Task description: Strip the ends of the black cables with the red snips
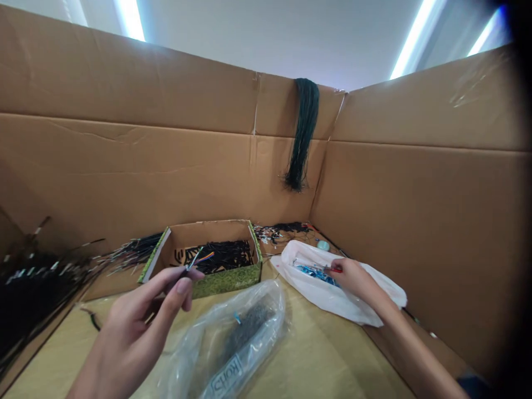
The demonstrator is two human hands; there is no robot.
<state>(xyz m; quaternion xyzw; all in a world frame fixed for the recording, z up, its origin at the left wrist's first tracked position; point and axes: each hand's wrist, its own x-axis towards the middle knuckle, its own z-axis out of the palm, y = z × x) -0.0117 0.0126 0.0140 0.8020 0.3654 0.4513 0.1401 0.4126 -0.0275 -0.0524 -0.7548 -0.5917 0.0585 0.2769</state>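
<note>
Cable [182, 274], dark-sheathed and thin, sits at the left, pinched between the thumb and fingers of our left hand [135, 327], with its coloured wires [205, 257] fanning out beyond the fingertips. Our right hand [351, 275], well apart from the left, is closed on a red-handled tool [337, 267] whose metal end reaches into the open white bag [310, 295]; we cannot tell whether that tip grips any of the blue pieces [318, 274] there.

As we judge it, this cable is part-way along: its wires are bare and spread, and we see no blue piece on them. Plenty seems left, given the dark cable heap [33, 299] at the far left, though we cannot tell which of those are finished.

The white bag is soft and crumpled, the blue pieces shiny. Nearer, a clear bag [272, 296] of glossy, wrinkled plastic holds a dark, grainy mass. Beyond it stands a shallow box [228, 281] with mottled green sides, holding short black strips [226, 257]. Stringy dark-green strands [305, 130] hang over the creased cardboard wall [174, 160] at the far side, and smooth tan sheeting [320, 354] covers our worktop.
</note>
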